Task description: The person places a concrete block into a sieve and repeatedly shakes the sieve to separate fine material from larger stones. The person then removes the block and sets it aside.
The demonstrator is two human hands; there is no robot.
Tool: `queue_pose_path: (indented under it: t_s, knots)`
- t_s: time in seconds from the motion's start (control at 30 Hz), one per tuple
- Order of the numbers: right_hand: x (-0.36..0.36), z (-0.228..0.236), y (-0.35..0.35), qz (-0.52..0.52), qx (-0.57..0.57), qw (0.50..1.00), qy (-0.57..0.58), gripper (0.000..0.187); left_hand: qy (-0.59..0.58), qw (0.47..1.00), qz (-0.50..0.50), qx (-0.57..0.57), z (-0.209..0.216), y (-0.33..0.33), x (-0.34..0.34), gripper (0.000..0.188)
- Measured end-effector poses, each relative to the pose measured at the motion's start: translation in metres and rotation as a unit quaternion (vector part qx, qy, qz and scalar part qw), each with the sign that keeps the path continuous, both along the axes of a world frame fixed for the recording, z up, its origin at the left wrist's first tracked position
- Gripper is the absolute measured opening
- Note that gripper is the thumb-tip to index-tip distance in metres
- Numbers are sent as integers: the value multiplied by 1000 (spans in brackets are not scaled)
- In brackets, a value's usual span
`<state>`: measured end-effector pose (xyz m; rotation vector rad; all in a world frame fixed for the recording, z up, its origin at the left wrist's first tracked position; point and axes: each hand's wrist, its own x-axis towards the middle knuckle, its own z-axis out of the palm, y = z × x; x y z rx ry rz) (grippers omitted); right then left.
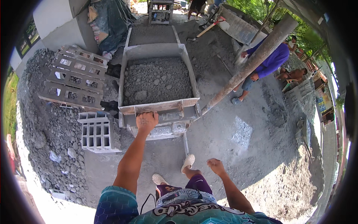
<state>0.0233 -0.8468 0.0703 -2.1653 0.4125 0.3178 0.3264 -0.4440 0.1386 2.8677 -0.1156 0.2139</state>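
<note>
In front of me stands a metal-framed machine with a deep box [160, 100], full of grey, crumbly aggregate mix [158, 80]. My left hand [147, 121] reaches forward, its fingers wrapped over a handle [141, 113] at the box's near side; the fingertips are hidden. Down by my right leg, apart from the machine, hangs my right hand [215, 166], fingers curled in with nothing visible in them. One of my clogs [189, 162] is beside a thin metal bar [186, 143] that runs down from the machine.
Hollow concrete blocks [97, 131] are stacked left of the machine, near gravel [41, 138]. A thick pole [250, 65] slants up to the right, with a person in purple [274, 58] behind it. A shovel [210, 28] rests at the back.
</note>
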Motion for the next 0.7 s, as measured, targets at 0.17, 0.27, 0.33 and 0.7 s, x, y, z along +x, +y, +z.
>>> queue_pose_path:
  t_s: [0.17,0.27,0.33,0.7]
  knots:
    - [-345,-33,-107,-495,-31,769,403,24,-11,1000,-9,-2,-8,-3,8,48]
    - [-497,13,-67,-640,113,736,190,35,3,1000,-13,-17,2,3,12,50]
    - [-511,30,-30,-661,135,710,204,35,12,999,-22,-30,4,-7,7,50]
    - [-357,-5,-40,-365,125,849,360,35,27,999,-25,6,0,-14,-1,48]
